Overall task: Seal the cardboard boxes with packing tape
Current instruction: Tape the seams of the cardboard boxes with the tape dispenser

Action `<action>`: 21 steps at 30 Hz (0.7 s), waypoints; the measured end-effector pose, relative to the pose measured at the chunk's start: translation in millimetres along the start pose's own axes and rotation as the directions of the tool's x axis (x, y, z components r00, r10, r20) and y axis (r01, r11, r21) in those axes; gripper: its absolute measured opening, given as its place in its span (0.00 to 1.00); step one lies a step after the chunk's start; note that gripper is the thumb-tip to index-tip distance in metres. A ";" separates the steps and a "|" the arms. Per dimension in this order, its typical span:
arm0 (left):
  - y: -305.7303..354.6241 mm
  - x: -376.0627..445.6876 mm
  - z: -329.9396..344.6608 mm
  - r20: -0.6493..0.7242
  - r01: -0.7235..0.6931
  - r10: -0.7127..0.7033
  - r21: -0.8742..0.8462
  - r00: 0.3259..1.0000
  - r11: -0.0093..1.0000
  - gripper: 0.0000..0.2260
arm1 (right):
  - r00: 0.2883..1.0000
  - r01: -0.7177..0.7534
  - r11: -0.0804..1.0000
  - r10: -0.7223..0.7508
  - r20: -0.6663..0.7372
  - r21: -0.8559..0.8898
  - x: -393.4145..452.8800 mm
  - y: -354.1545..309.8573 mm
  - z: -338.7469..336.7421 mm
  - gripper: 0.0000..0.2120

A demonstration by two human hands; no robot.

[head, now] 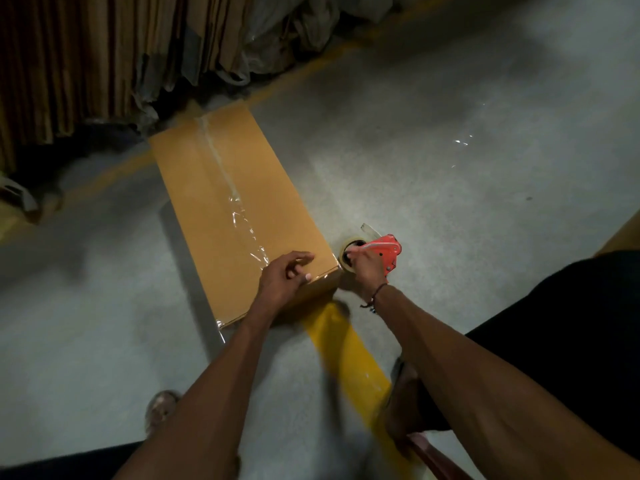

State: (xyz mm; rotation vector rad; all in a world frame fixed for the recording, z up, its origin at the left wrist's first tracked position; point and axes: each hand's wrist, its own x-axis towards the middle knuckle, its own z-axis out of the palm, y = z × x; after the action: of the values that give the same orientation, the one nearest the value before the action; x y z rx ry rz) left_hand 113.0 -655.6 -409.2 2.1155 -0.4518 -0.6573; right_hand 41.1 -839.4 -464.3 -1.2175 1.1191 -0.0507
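Two hands on grey concrete floor (450, 98): left hand (282, 280) spread on taped box (221, 202), right hand (367, 268) gripping red dispenser (386, 251).

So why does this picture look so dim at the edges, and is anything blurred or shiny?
Head view: light pools on the floor mid-frame, while the corners and stacked cardboard fall dark; the clear tape along the box throws white glare; the foot and nearest forearms smear with motion blur; the wide lens bends straight edges.
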 end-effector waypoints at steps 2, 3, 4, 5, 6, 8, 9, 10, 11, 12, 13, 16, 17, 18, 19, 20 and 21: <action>-7.6 -11.3 -10.6 -0.084 -0.068 0.072 0.039 0.994 0.997 0.15 | 0.965 0.262 0.944 -0.263 0.025 -0.202 -13.0 -25.2 5.1 0.09; -13.2 -17.9 -15.3 -0.137 -0.095 0.105 0.082 0.985 0.992 0.12 | 0.926 0.378 0.884 -0.362 0.110 -0.275 -21.1 -36.6 8.7 0.08; -20.3 -24.5 -18.8 -0.175 -0.102 0.122 0.118 0.977 0.988 0.08 | 0.881 0.472 0.817 -0.422 0.212 -0.333 -27.9 -46.1 12.1 0.07; -26.6 -31.2 -21.2 -0.195 -0.096 0.123 0.138 0.973 0.986 0.06 | 0.838 0.539 0.757 -0.439 0.322 -0.369 -31.9 -50.6 18.0 0.06; -32.0 -37.7 -22.3 -0.204 -0.086 0.115 0.147 0.972 0.985 0.04 | 0.791 0.596 0.700 -0.427 0.439 -0.394 -36.0 -53.7 24.2 0.05; -39.8 -46.7 -21.6 -0.204 -0.071 0.106 0.171 0.973 0.983 0.04 | 0.690 0.698 0.554 -0.351 0.633 -0.454 -39.9 -49.7 35.0 0.04; -41.5 -49.5 -20.7 -0.207 -0.069 0.107 0.181 0.972 0.981 0.03 | 0.637 0.751 0.465 -0.321 0.701 -0.469 -39.3 -45.4 38.2 0.04; -41.8 -51.6 -19.6 -0.215 -0.073 0.111 0.177 0.970 0.981 0.03 | 0.602 0.785 0.391 -0.302 0.739 -0.480 -36.4 -40.3 39.1 0.04; -41.7 -52.8 -18.2 -0.225 -0.075 0.111 0.162 0.968 0.984 0.02 | 0.577 0.808 0.345 -0.302 0.759 -0.477 -34.3 -36.4 38.3 0.04; -40.3 -53.5 -17.4 -0.235 -0.076 0.111 0.151 0.966 0.986 0.03 | 0.572 0.814 0.324 -0.303 0.762 -0.482 -32.1 -33.0 37.2 0.06; -39.0 -53.9 -16.9 -0.246 -0.080 0.115 0.148 0.963 0.986 0.05 | 0.571 0.816 0.311 -0.304 0.763 -0.487 -30.5 -30.2 36.6 0.07; -41.6 -55.2 -16.3 -0.243 -0.126 0.169 0.183 0.955 0.975 0.08 | 0.538 0.842 0.245 -0.317 0.781 -0.480 -30.0 -26.4 36.1 0.12; -44.7 -54.3 -16.4 -0.227 -0.139 0.188 0.216 0.955 0.966 0.07 | 0.518 0.855 0.210 -0.325 0.791 -0.474 -30.2 -26.1 36.0 0.12; -48.1 -53.1 -16.5 -0.206 -0.149 0.206 0.264 0.957 0.953 0.07 | 0.500 0.866 0.172 -0.329 0.801 -0.470 -31.1 -26.8 35.1 0.11; -51.3 -51.7 -16.2 -0.184 -0.161 0.228 0.320 0.956 0.934 0.06 | 0.475 0.878 0.119 -0.336 0.813 -0.464 -31.1 -27.2 34.6 0.10; -55.0 -50.5 -15.3 -0.160 -0.177 0.254 0.382 0.954 0.907 0.06 | 0.438 0.890 0.034 -0.346 0.830 -0.455 -31.9 -27.7 34.1 0.09; -58.4 -49.3 -13.9 -0.135 -0.199 0.287 0.449 0.948 0.871 0.08 | 0.386 0.895 -0.080 -0.356 0.851 -0.439 -33.6 -28.4 33.8 0.08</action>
State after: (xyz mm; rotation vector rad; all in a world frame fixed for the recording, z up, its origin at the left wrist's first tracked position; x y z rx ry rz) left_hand 86.9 -587.4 -435.6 2.4510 -0.7968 -0.2026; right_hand 62.3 -807.9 -423.8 -2.6233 -0.2995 0.1496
